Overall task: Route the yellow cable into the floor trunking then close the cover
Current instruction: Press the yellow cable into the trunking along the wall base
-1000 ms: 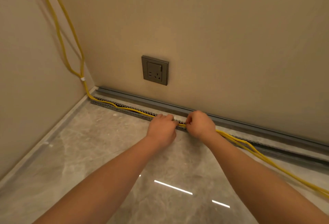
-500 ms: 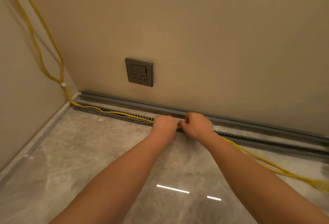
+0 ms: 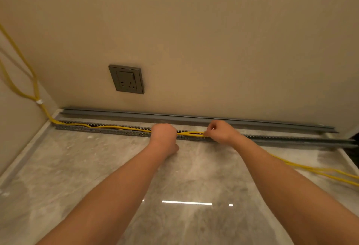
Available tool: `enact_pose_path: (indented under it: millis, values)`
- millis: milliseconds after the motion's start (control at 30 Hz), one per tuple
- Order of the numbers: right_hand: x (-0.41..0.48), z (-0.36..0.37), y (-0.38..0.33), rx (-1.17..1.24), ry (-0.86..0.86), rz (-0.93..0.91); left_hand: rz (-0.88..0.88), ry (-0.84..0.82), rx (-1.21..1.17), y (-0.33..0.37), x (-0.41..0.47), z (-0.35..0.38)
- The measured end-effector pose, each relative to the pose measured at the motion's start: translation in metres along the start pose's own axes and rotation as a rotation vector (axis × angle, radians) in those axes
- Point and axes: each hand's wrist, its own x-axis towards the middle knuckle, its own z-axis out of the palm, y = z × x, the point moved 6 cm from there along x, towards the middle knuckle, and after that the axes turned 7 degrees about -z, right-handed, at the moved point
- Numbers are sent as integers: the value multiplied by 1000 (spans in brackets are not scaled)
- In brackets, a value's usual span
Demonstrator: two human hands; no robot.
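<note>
The yellow cable (image 3: 191,133) comes down the left wall, enters the grey slotted floor trunking (image 3: 291,140) at the corner and lies in its left part. Between my hands a short stretch of cable sits just above the channel. My left hand (image 3: 164,135) is closed over the cable on the trunking. My right hand (image 3: 220,131) pinches the cable a little further right. Past my right arm the cable trails loose over the floor (image 3: 320,172) to the right edge. The long grey cover (image 3: 174,117) lies separate against the wall behind the trunking.
A grey wall socket (image 3: 127,79) sits above the cover on the back wall. A white tie (image 3: 38,101) binds the cable strands on the left wall. The polished stone floor (image 3: 97,167) stretches toward me. A dark gap (image 3: 354,147) opens at the far right.
My right hand has slid right along the cable, widening the gap between my hands. The camera has swung right, shifting the corner and socket leftward in view.
</note>
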Motion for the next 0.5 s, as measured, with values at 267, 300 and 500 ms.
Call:
enact_pose_path:
  millis: [267,300,500]
  values:
    - [-1,-9,-10,-174,160,-48,-31,14,-37,-4,-2,-1]
    - [-1,-10,-15,-277,178,-51,-39,29,-54,-6,-2,-1]
    - [4,2,-22,-504,173,-72,39,183,-177,-1,-3,-7]
